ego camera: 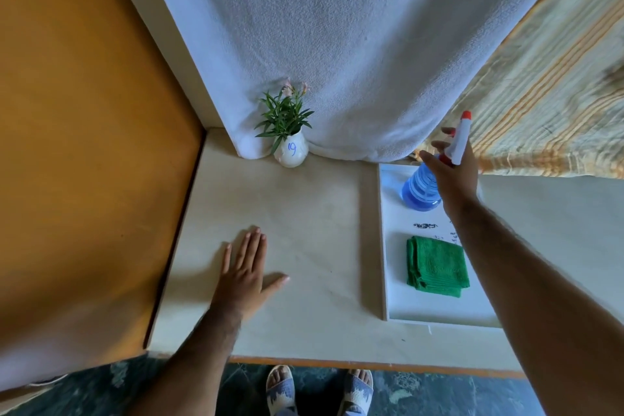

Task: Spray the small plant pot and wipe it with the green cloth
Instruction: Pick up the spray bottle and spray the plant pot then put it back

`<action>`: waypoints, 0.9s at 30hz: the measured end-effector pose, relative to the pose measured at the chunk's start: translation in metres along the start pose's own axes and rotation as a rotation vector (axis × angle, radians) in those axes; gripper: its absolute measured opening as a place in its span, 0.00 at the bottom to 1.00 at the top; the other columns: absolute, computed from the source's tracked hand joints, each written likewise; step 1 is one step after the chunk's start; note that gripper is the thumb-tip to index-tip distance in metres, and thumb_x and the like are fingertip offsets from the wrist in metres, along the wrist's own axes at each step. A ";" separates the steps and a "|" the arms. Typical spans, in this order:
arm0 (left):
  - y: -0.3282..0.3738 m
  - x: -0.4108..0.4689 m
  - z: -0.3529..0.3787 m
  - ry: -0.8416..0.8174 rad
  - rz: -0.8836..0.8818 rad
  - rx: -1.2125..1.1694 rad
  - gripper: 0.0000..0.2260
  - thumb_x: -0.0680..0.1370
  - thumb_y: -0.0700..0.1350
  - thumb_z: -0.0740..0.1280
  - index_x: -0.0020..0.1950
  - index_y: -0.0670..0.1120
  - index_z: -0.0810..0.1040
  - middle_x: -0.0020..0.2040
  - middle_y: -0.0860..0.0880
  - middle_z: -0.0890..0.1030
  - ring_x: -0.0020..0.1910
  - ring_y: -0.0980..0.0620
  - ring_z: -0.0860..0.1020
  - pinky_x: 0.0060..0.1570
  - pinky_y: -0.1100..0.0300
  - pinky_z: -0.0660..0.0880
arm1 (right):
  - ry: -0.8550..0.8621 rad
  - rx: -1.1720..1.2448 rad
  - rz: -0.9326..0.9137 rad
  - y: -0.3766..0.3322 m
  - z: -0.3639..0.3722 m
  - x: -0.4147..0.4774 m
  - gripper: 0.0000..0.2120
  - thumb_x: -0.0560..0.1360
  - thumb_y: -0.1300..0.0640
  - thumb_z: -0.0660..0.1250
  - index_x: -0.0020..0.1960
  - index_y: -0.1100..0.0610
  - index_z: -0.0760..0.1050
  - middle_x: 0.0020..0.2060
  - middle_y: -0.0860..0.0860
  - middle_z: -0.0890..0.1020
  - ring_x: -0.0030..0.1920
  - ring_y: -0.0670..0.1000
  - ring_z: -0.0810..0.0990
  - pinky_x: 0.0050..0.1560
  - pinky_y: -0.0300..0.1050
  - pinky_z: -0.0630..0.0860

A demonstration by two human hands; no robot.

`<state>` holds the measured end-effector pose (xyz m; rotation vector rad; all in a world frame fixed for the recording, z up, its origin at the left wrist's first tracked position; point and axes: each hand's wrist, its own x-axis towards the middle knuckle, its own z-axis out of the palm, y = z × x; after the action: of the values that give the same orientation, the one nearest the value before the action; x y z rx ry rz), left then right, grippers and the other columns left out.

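A small white plant pot [291,153] marked "19" in blue holds a green leafy plant with pale pink flowers and stands at the back of the table against a hanging white towel. A blue spray bottle [421,186] with a white and red nozzle stands on the far end of a white tray [385,246]. My right hand [452,169] is at the bottle's neck with fingers spread around it. A folded green cloth [437,266] lies on the tray nearer to me. My left hand [244,272] rests flat on the table, fingers apart, holding nothing.
The cream table [304,213] meets an orange wall panel [84,145] on the left. A white towel [337,44] hangs behind the pot and a striped fabric [557,94] hangs at the right. My feet in sandals [320,388] show below the table's front edge.
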<state>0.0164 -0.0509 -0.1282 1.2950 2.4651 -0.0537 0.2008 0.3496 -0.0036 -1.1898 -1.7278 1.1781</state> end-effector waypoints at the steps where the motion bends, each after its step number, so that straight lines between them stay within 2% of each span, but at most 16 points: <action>1: -0.001 0.000 0.001 -0.001 0.001 0.005 0.48 0.71 0.79 0.34 0.78 0.47 0.26 0.81 0.47 0.30 0.79 0.50 0.28 0.78 0.43 0.31 | 0.028 0.004 -0.008 0.002 0.001 -0.002 0.22 0.68 0.51 0.77 0.58 0.35 0.76 0.45 0.52 0.84 0.43 0.41 0.82 0.45 0.33 0.78; 3: -0.002 0.001 0.002 -0.008 0.001 0.008 0.48 0.72 0.79 0.34 0.78 0.47 0.27 0.81 0.47 0.30 0.78 0.51 0.27 0.77 0.43 0.31 | 0.076 -0.001 -0.034 0.006 0.006 -0.005 0.20 0.70 0.52 0.74 0.60 0.39 0.76 0.40 0.48 0.83 0.41 0.41 0.81 0.43 0.32 0.77; 5: -0.002 0.001 0.002 -0.002 0.002 0.012 0.48 0.72 0.79 0.35 0.79 0.46 0.28 0.81 0.47 0.31 0.78 0.51 0.27 0.77 0.42 0.31 | 0.110 0.000 -0.056 0.007 0.008 -0.008 0.18 0.72 0.53 0.72 0.60 0.40 0.76 0.38 0.43 0.80 0.41 0.43 0.81 0.44 0.34 0.77; 7: -0.002 0.001 0.003 0.003 0.001 0.020 0.48 0.72 0.79 0.35 0.78 0.47 0.28 0.81 0.47 0.31 0.78 0.51 0.26 0.77 0.42 0.31 | 0.137 0.041 -0.038 0.004 0.009 -0.008 0.16 0.72 0.55 0.70 0.58 0.42 0.77 0.39 0.42 0.81 0.41 0.44 0.81 0.45 0.37 0.77; 10: -0.002 0.001 0.003 0.011 0.001 0.014 0.48 0.72 0.79 0.34 0.79 0.47 0.29 0.81 0.47 0.31 0.78 0.51 0.27 0.77 0.42 0.32 | 0.201 0.129 -0.002 -0.008 0.008 -0.007 0.15 0.71 0.57 0.68 0.56 0.46 0.79 0.35 0.39 0.81 0.37 0.40 0.80 0.41 0.36 0.75; 12: -0.001 0.001 0.002 0.015 0.002 0.019 0.48 0.72 0.79 0.35 0.79 0.46 0.29 0.81 0.47 0.31 0.78 0.51 0.27 0.77 0.42 0.31 | 0.185 0.138 -0.009 -0.021 0.012 -0.008 0.13 0.71 0.56 0.69 0.54 0.48 0.80 0.35 0.39 0.82 0.36 0.38 0.79 0.40 0.35 0.75; 14: -0.001 0.000 0.001 0.017 0.005 0.009 0.48 0.73 0.78 0.37 0.80 0.46 0.32 0.82 0.47 0.32 0.79 0.50 0.29 0.77 0.42 0.31 | 0.066 0.131 -0.037 -0.034 0.023 -0.013 0.11 0.73 0.59 0.71 0.55 0.55 0.81 0.40 0.44 0.83 0.35 0.38 0.80 0.39 0.33 0.75; 16: 0.000 -0.001 0.000 0.023 0.008 0.003 0.48 0.73 0.78 0.39 0.80 0.46 0.33 0.82 0.47 0.33 0.79 0.49 0.30 0.77 0.42 0.32 | -0.082 0.064 -0.065 -0.047 0.043 -0.024 0.10 0.75 0.61 0.72 0.55 0.61 0.81 0.39 0.49 0.83 0.32 0.37 0.80 0.38 0.34 0.75; 19: 0.000 -0.001 -0.002 0.017 0.008 0.010 0.48 0.72 0.78 0.37 0.80 0.46 0.32 0.81 0.47 0.32 0.78 0.49 0.29 0.77 0.43 0.32 | -0.325 -0.061 -0.090 -0.060 0.079 -0.049 0.09 0.75 0.64 0.73 0.54 0.55 0.81 0.31 0.50 0.82 0.29 0.37 0.80 0.36 0.32 0.74; 21: 0.000 -0.002 -0.004 0.029 0.012 -0.008 0.48 0.73 0.78 0.40 0.81 0.45 0.36 0.83 0.46 0.36 0.80 0.48 0.33 0.77 0.42 0.34 | -0.450 -0.142 -0.074 -0.059 0.106 -0.066 0.09 0.74 0.65 0.73 0.52 0.55 0.81 0.31 0.52 0.83 0.31 0.42 0.83 0.38 0.36 0.76; 24: 0.002 -0.004 -0.005 0.081 0.029 -0.033 0.48 0.75 0.76 0.47 0.82 0.42 0.48 0.84 0.44 0.48 0.82 0.44 0.46 0.77 0.42 0.41 | -0.562 -0.274 0.027 -0.052 0.140 -0.082 0.08 0.71 0.60 0.73 0.50 0.54 0.82 0.35 0.53 0.85 0.39 0.52 0.86 0.45 0.44 0.79; 25: 0.003 -0.004 -0.005 0.099 0.036 -0.038 0.48 0.75 0.75 0.48 0.82 0.41 0.51 0.83 0.44 0.51 0.82 0.44 0.49 0.77 0.42 0.42 | -0.590 -0.313 0.073 -0.050 0.148 -0.083 0.08 0.71 0.58 0.73 0.50 0.53 0.82 0.34 0.51 0.85 0.40 0.52 0.86 0.47 0.45 0.79; 27: 0.003 -0.004 -0.005 0.115 0.042 -0.045 0.47 0.75 0.75 0.49 0.82 0.41 0.53 0.83 0.44 0.52 0.82 0.43 0.51 0.76 0.43 0.42 | -0.611 -0.382 0.109 -0.047 0.161 -0.083 0.08 0.69 0.54 0.71 0.48 0.53 0.81 0.30 0.46 0.83 0.38 0.48 0.85 0.42 0.43 0.78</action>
<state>0.0194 -0.0515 -0.1218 1.3655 2.5177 0.0889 0.0678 0.2181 -0.0165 -1.2293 -2.4562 1.4186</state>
